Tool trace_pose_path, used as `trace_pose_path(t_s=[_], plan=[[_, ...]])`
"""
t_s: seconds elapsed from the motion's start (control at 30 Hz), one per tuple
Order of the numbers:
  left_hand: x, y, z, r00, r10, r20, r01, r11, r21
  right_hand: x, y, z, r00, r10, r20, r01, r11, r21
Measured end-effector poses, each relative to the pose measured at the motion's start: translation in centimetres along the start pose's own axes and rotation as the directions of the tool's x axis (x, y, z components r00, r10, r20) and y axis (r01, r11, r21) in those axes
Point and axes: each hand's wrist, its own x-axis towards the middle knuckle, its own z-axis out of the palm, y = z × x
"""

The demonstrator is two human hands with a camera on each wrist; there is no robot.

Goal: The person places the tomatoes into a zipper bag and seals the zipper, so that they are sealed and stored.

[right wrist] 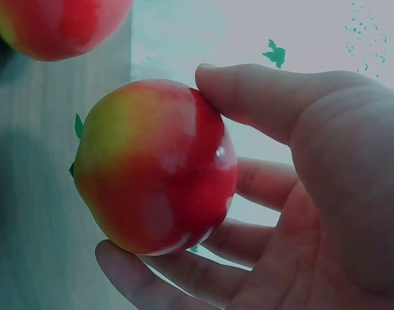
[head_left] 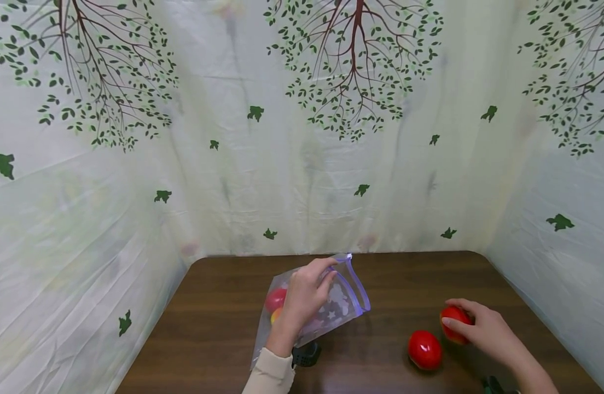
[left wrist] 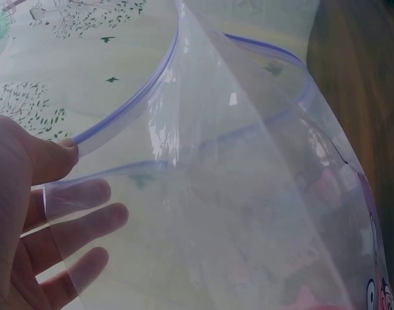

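Observation:
A clear zip bag with a purple zip rim lies tilted on the table, its mouth parted. My left hand pinches the rim between thumb and fingers; in the left wrist view the thumb presses on the purple strip, with the other fingers behind the clear plastic. Inside the bag, partly covered by the hand, are a pinkish-red round fruit and something yellow. My right hand grips a shiny red apple with a yellowish patch and small green leaves. Just left of it sits another red apple.
The dark brown wooden table has rounded far corners. A pale curtain printed with trees and leaves hangs behind it and along both sides. A black wrist device shows beside my left wrist.

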Motion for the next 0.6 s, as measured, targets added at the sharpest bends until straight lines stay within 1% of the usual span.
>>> trace_pose_path(t_s=[0.17, 0.33, 0.6], plan=[[0.0, 0.0, 0.1, 1.000, 0.009, -0.014, -0.009, 1.000, 0.016, 0.0, -0.8, -0.4, 0.999, -0.029, -0.020, 0.029, 1.000, -0.007], [-0.1, -0.1, 0.1, 0.999, 0.029, -0.034, -0.028, 0.999, 0.030, 0.1, -2.0, -0.8, 0.998, -0.049, -0.032, 0.049, 0.999, 0.012], [-0.1, -0.1, 0.1, 0.999, 0.029, -0.029, -0.029, 1.000, 0.012, 0.3, -3.3, -1.0, 0.994, -0.084, -0.063, 0.083, 0.996, -0.008]])
